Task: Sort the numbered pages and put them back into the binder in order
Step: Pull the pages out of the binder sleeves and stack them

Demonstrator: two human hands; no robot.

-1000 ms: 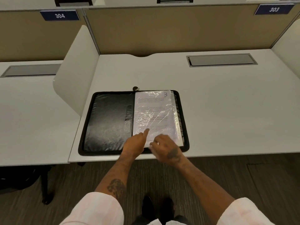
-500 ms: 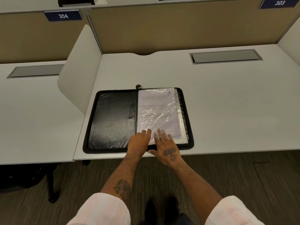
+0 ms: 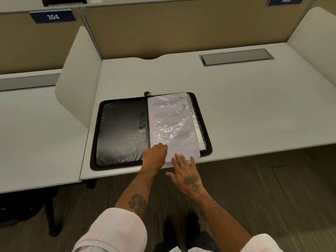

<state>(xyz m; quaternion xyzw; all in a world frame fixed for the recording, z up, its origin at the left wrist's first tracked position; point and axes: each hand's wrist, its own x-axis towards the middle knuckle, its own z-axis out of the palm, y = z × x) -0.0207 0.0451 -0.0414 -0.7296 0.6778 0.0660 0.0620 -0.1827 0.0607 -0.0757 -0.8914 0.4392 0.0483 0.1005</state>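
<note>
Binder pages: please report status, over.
Left hand curled on page 3 corner, grip unclear. Right hand open at its bottom edge. Page 2 peeks above. Nothing blocking.

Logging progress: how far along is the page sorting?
Done: nothing visibly; page 3 lies atop page 2 in the open binder. In hand: page 3 overhangs the near edge, left hand resting on it, right hand flat at its bottom edge. Left: ordering and refiling all pages.

Even, soft overhead light on the white desk [image 3: 254, 110]; glare crinkles across the clear page sleeve [image 3: 172, 128] — floor [image 3: 272, 197] dim. Wide-angle bending at the edges; slight softness throughout — printed text illegible
</note>
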